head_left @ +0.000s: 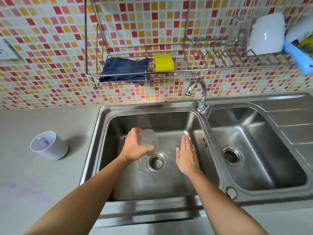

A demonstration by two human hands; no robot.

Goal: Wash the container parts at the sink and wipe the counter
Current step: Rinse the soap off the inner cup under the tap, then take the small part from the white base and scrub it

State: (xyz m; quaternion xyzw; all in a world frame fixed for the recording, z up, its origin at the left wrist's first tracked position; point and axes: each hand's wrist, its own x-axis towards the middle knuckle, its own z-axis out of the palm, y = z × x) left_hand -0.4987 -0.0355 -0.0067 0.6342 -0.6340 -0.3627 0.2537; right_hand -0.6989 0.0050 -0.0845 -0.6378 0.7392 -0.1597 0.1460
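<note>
My left hand (135,146) holds a clear, see-through container part (149,139) over the left sink basin (111,126), just above the drain (157,161). To its right, my right hand (186,155) hovers with flat, spread fingers and nothing in it. A white cup-shaped container (49,147) with purple smears inside lies tilted on the grey counter (33,184), left of the sink. Faint purple stains mark the counter near the front left. The tap (198,94) stands between the basins with no water running.
A wire rack on the tiled wall holds a dark blue cloth (125,70) and a yellow sponge (164,62). Further right the rack holds a clear container, a white bowl (265,34) and a blue-handled brush (299,56). The right basin (254,150) adjoins a drainboard.
</note>
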